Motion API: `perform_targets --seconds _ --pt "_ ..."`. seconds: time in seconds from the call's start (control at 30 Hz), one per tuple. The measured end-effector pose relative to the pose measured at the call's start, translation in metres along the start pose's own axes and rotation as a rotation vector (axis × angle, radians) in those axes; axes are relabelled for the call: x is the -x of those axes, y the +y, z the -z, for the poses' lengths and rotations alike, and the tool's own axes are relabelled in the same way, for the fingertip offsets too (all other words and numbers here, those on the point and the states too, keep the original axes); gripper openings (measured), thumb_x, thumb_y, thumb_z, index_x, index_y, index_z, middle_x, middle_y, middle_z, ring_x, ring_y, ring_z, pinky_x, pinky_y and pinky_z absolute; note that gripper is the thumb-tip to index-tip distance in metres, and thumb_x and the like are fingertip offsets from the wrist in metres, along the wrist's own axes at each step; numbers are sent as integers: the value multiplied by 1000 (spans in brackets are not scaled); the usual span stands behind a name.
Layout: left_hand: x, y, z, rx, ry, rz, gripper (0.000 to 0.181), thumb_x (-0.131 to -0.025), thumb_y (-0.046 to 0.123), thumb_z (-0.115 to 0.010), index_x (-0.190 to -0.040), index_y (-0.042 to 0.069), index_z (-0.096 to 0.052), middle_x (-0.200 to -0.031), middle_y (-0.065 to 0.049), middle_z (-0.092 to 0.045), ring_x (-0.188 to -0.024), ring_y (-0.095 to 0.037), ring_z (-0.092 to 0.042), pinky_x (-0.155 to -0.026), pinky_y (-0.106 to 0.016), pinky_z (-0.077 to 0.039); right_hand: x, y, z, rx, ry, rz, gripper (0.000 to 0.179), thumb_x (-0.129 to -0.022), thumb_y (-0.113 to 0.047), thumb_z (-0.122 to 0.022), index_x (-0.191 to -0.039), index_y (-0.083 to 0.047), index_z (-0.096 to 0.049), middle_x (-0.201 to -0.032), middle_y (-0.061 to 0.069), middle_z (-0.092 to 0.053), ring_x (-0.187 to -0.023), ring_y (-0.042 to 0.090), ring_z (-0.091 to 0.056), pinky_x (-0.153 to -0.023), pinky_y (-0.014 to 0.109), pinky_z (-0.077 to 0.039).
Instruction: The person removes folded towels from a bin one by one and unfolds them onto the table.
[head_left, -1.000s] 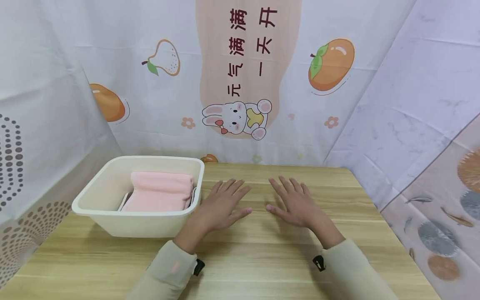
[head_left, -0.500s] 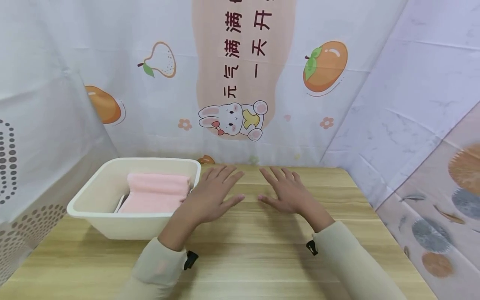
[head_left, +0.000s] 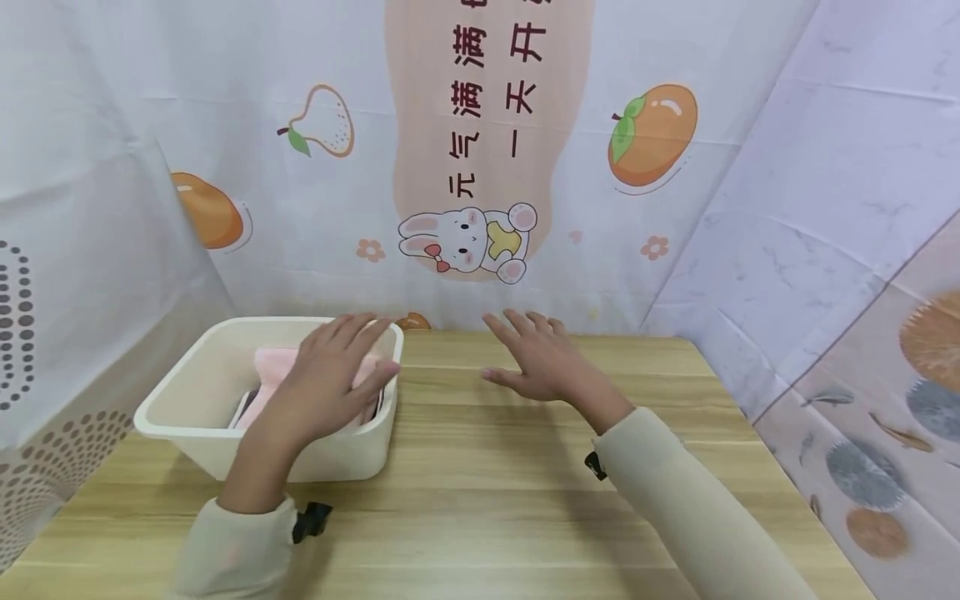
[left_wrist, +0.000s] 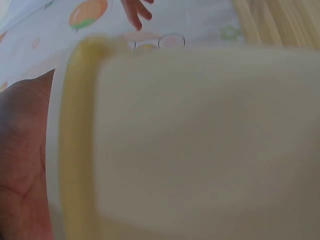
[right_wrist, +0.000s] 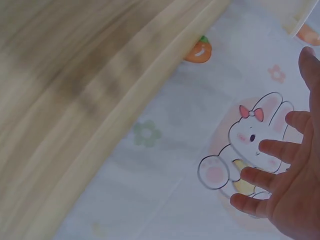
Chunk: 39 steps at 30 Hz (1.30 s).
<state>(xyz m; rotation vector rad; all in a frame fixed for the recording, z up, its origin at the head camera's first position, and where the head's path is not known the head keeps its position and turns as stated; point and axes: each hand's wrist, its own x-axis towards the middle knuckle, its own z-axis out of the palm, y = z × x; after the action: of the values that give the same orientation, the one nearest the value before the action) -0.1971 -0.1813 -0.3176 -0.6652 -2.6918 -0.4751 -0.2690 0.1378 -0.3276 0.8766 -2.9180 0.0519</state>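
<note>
Left hand (head_left: 318,379): over the near right part of the tub; fingers extended and loosely spread, thumb standing apart, nothing held. Contact with what lies below: cannot tell.
Right hand (head_left: 536,354): above the counter (head_left: 480,508), well apart from the tub; fingers spread, nothing held.
Tub (head_left: 337,460): cream, upright at the left of the counter. Its outer wall fills most of the left wrist view, with part of the palm past the edge.
Pink cloth (head_left: 272,367): inside the tub, partly hidden by the left hand. A dark, pale-edged item (head_left: 244,407) shows beside it; too little visible to name.
Reach (judgement): the left hand seems to be at an approach to the tub. Best done from above, wrist lifted enough to clear the rim (head_left: 180,432).
Grip (judgement): cloth looks soft; thumb and fingers should take all its layers together, so it does not unfold.
Risk (judgement): a low wrist could knock the tub; too deep a pinch could catch the dark item.
Support (judgement): right hand is well placed to steady or receive.
</note>
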Motion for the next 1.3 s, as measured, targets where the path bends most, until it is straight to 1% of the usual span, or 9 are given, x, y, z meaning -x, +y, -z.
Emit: perform_targets --seconds 0.2,0.43,0.67,0.83,0.9,1.07,1.13,1.23,1.3 --pt "19 -32 21 9 62 73 63 -106 43 -53 -154 4 -41 -154 -22 -41 -143 -48 -30 -109 -71 -21 -18 -15 9 -5 -15 39 85 -98 -70 -47 -165 -27 -16 -167 13 -25 -148 47 -28 -116 68 -21" --pt "46 -69 43 57 83 195 64 -107 41 -51 -155 2 -37 -154 -30 -35 -139 -57 -27 -103 -78 -19 -37 -34 16 17 -12 78 86 -98 -72 -43 -166 -29 -14 -168 11 -24 -148 45 -28 -116 67 -23" --pt "72 -103 55 151 137 248 59 -108 31 -52 -152 -6 -38 -150 -36 -38 -139 -59 -28 -112 -73 -16 -53 -55 22 8 -29 84 85 -98 -74 -39 -166 -30 -12 -169 8 -23 -150 41 -27 -117 64 -23" --pt "88 -120 59 163 187 287 55 -107 27 -53 -148 -8 -42 -145 -36 -43 -137 -59 -32 -116 -68 -16 -62 -69 22 -5 -30 100 84 -99 -71 -41 -166 -30 -11 -168 8 -24 -150 38 -28 -117 62 -25" --pt "94 -125 61 159 180 324 56 -107 27 -52 -149 -8 -41 -146 -38 -41 -137 -60 -30 -116 -69 -15 -64 -75 22 -12 -25 110 82 -100 -69 -42 -166 -29 -12 -168 8 -25 -150 38 -30 -117 61 -26" --pt "106 -135 69 198 97 489 64 -109 36 -45 -158 -3 -29 -147 -42 -37 -125 -65 -39 -92 -75 -35 -68 -86 22 -26 3 149 82 -101 -67 -44 -165 -27 -15 -166 8 -29 -147 38 -33 -116 61 -29" --pt "112 -141 70 216 76 559 66 -109 41 -43 -160 2 -27 -146 -41 -40 -119 -59 -46 -81 -61 -46 -70 -89 22 -27 14 166 82 -101 -67 -44 -165 -26 -15 -165 8 -31 -146 38 -34 -115 60 -29" --pt "122 -151 69 254 75 613 67 -108 44 -44 -161 7 -28 -146 -33 -44 -110 -20 -56 -71 -35 -50 -73 -95 22 -21 20 184 81 -101 -65 -45 -165 -26 -15 -164 8 -32 -146 38 -34 -115 60 -30" --pt "129 -159 67 300 79 624 68 -108 44 -45 -161 5 -29 -138 -16 -53 -97 1 -51 -63 -21 -45 -76 -101 22 -23 14 195 81 -101 -63 -47 -165 -25 -16 -165 8 -31 -146 37 -34 -116 59 -29"
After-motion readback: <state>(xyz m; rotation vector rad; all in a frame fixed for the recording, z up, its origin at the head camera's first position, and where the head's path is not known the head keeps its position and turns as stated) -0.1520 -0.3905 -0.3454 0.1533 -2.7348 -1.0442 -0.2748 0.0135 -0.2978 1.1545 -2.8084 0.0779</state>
